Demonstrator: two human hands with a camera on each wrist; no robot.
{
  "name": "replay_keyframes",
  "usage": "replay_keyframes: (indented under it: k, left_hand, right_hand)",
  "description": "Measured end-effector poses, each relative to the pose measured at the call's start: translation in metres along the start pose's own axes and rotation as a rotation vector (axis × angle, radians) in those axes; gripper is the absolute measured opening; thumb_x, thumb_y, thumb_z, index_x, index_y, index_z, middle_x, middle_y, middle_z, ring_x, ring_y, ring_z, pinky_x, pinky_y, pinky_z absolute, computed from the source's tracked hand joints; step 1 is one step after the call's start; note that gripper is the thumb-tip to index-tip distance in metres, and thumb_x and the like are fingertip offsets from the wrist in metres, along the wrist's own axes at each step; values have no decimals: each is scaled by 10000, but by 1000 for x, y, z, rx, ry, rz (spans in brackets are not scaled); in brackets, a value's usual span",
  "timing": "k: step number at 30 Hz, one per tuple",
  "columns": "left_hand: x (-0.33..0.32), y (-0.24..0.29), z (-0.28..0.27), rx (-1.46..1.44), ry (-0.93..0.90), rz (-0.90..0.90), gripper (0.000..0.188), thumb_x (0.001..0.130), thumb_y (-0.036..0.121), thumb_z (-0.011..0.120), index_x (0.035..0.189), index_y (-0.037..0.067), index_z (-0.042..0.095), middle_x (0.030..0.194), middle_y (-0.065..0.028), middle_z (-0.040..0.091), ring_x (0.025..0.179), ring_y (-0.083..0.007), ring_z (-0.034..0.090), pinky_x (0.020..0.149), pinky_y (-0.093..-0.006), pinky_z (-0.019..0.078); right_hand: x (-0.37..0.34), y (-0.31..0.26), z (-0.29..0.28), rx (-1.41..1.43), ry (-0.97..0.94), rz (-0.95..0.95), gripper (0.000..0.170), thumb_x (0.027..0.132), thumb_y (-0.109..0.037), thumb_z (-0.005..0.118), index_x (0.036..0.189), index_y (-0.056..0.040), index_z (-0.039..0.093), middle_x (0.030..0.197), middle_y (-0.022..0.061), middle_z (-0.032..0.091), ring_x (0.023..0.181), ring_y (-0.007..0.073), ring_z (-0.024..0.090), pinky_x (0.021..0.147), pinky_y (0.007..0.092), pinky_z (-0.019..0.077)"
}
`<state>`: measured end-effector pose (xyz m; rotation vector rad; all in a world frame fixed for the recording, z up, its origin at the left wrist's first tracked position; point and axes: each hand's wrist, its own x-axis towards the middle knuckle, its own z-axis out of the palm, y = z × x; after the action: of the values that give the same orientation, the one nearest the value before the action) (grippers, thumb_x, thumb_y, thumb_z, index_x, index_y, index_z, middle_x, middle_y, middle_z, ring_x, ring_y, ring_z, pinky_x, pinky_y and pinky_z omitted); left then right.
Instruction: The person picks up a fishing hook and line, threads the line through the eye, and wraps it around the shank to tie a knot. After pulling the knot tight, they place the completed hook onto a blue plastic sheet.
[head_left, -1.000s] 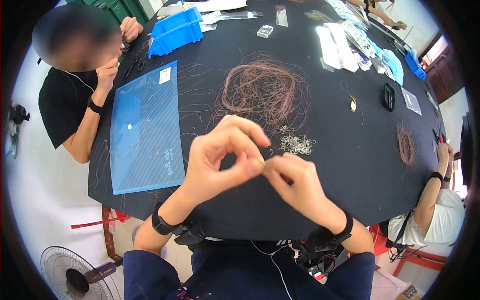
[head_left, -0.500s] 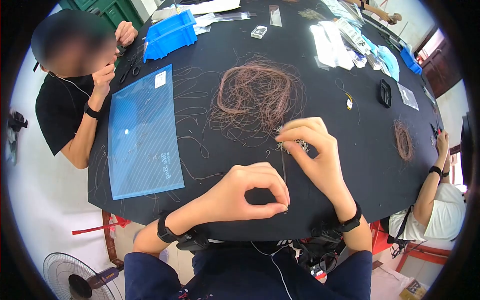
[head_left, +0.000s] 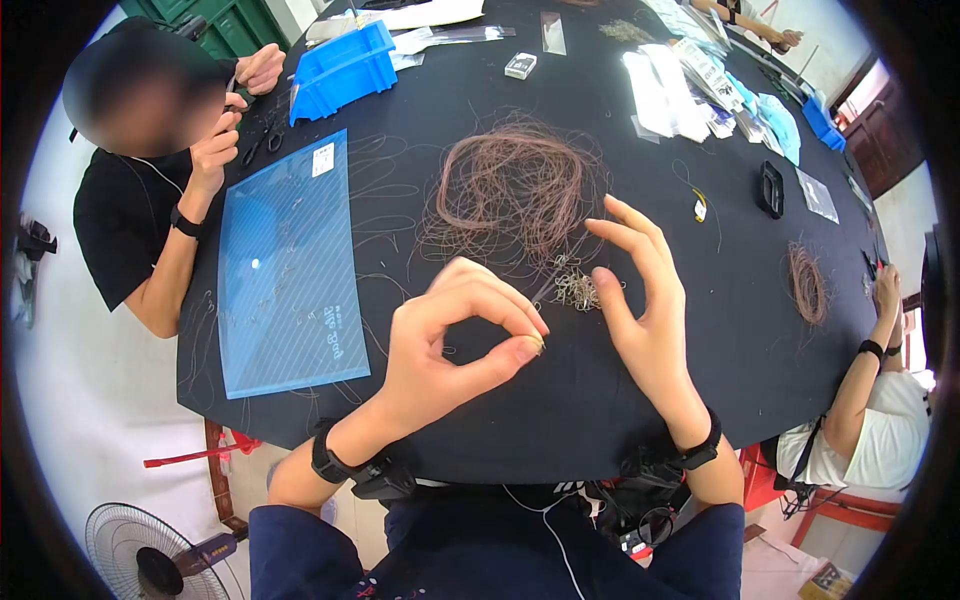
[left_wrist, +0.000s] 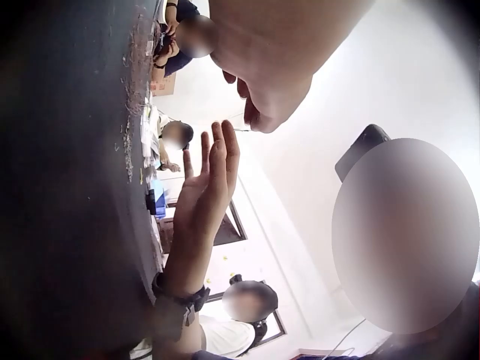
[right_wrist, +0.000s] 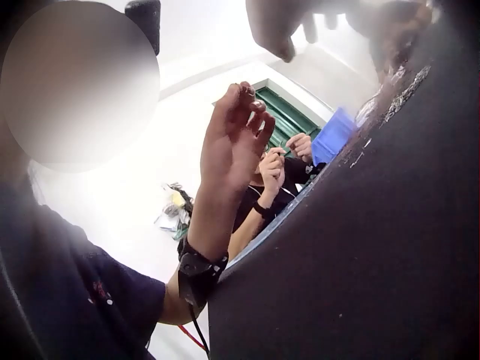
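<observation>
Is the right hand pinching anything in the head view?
No, the right hand's fingers stand well apart from its thumb, with nothing held between.

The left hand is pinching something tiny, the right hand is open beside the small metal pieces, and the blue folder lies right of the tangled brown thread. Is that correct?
Not quite: the head view shows the blue folder left of the tangled brown thread. What you said of the left hand and right hand holds.
</observation>
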<state>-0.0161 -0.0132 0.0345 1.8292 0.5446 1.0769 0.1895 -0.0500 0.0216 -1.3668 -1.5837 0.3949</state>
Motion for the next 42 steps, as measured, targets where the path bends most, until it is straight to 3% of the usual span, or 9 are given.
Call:
replay_keyframes:
  k: [6,16,19,22,23,26,33,37,42]
  left_hand:
    - [0,3,7,-170,-466,-15,86,712,60,757,750,95,688,819,13,696,792,-132,581,740,-287,419]
    - [-10,-2,17,-491,-1042,-113,60,747,81,715,742,108,662,791,44,652,849,-155,537,782,-297,434]
    - [-4,2,14,-490,-734,-104,66,762,82,717,739,106,660,808,38,667,843,-134,540,805,-294,415]
    - [-2,-1,8,-133,-241,-137,61,754,73,722,751,100,667,830,12,688,843,-123,577,824,-290,398]
    - [-2,-2,7,36,-84,-104,63,745,65,723,755,97,670,829,8,689,845,-126,582,819,-289,402]
    - [-3,-2,6,243,100,-26,94,713,35,729,758,95,673,831,6,691,833,-130,578,791,-286,407]
    - [-3,0,6,340,122,131,154,672,6,746,768,104,677,836,10,688,808,-143,556,740,-278,412]
    - [-3,0,6,362,116,161,157,662,6,748,762,101,672,832,7,682,799,-157,543,725,-275,411]
    - [-2,0,5,475,123,229,177,635,0,746,759,93,661,820,9,672,782,-170,526,712,-284,405]
  right_hand:
    - [4,2,-5,338,119,173,238,859,67,446,1030,38,609,1021,99,658,1004,168,613,924,286,437]
    - [6,12,-16,662,-140,419,201,865,22,467,1004,10,612,970,89,659,947,140,619,843,269,464]
    - [5,11,-11,745,-46,429,183,892,-43,510,1048,-6,599,955,66,652,902,113,606,822,249,454]
    - [3,7,-11,590,32,307,176,932,-129,552,1049,-10,606,937,37,640,839,76,575,807,232,444]
    - [2,5,-12,610,-37,298,169,930,-128,559,1038,-10,612,938,34,639,839,73,575,799,227,446]
    - [2,-5,-15,649,-265,279,144,920,-123,593,988,-4,637,939,26,637,836,65,575,761,209,455]
    - [-2,1,-1,644,-497,153,165,874,-144,654,1008,-52,679,924,7,607,748,53,527,619,201,399]
    - [-5,-2,2,678,-501,150,85,853,-114,676,911,-52,683,864,-4,600,691,44,485,581,204,370]
    - [-4,-11,-3,375,-323,-19,68,790,-25,696,849,-51,675,840,11,604,657,73,502,526,207,367]
